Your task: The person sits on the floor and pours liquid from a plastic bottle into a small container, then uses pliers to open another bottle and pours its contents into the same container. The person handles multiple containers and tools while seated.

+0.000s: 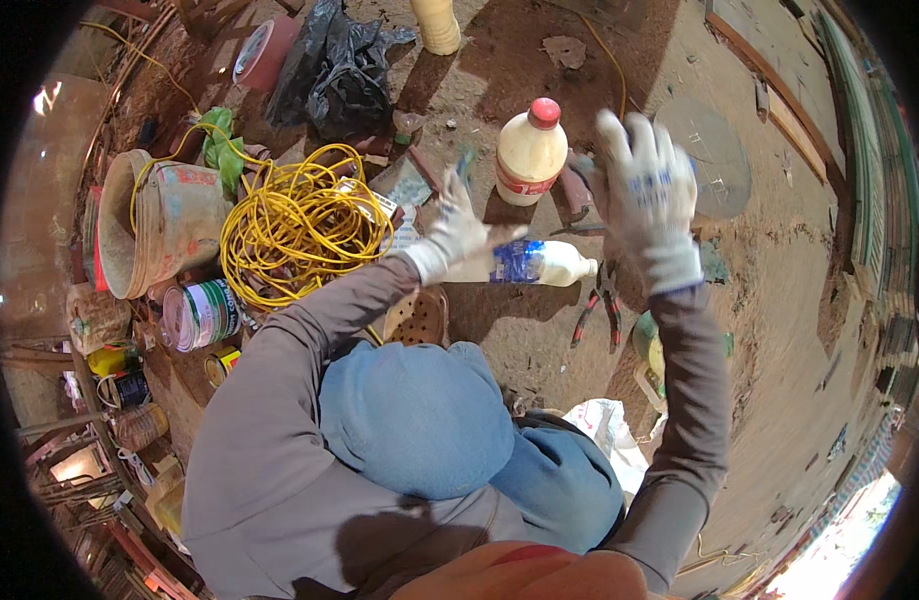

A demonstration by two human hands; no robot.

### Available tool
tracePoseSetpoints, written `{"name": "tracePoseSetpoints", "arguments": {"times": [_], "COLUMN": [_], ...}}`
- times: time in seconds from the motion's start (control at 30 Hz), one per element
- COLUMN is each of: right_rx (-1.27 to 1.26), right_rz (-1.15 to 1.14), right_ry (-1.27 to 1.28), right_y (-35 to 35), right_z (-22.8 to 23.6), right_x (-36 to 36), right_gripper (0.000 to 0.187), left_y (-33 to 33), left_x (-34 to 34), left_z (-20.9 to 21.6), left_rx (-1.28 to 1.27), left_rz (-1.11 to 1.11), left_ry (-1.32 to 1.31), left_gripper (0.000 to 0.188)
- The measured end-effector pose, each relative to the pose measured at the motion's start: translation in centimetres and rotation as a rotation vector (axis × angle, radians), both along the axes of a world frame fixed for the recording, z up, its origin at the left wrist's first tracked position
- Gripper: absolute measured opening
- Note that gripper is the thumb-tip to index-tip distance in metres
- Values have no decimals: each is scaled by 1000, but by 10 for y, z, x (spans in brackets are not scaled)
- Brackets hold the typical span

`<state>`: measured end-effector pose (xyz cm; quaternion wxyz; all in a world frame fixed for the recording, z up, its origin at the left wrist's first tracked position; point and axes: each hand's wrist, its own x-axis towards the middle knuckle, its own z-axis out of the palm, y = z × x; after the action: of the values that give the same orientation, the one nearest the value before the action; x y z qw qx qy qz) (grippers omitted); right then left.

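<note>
Both of my hands wear pale work gloves. My left hand hovers above a plastic bottle with a blue label, which lies on its side on the ground. Its thumb stretches out to the right, apart from the fingers, and I see nothing held in it. To the right, my right hand is raised with fingers extended, holding nothing. Between the hands, slightly farther off, stands a large bottle with a red cap, filled with something cream-coloured. Pliers with red and black handles lie with jaws toward the lying bottle's neck.
A tangled yellow cable lies at left beside a dirty bucket and a paint can. Beyond are a black plastic bag and another bottle. A brown perforated container sits by my knee. Planks lie far right.
</note>
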<state>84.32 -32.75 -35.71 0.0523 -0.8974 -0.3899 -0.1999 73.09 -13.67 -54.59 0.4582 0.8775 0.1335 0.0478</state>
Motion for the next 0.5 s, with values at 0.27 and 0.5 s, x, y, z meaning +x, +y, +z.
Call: {"name": "tracePoseSetpoints", "arguments": {"times": [0.27,0.5], "right_rx": [-409,-292], "right_rz": [335,-140], "right_ry": [-18,100], "right_y": [50,51], "right_z": [-1,-8], "right_x": [85,73], "right_gripper": [38,46], "left_y": [0,-38], "left_x": [113,113], "left_z": [41,45], "left_rx": [-208,-159], "left_rz": [-362,-97], "left_ry": [-357,-409], "left_gripper": [100,92]}}
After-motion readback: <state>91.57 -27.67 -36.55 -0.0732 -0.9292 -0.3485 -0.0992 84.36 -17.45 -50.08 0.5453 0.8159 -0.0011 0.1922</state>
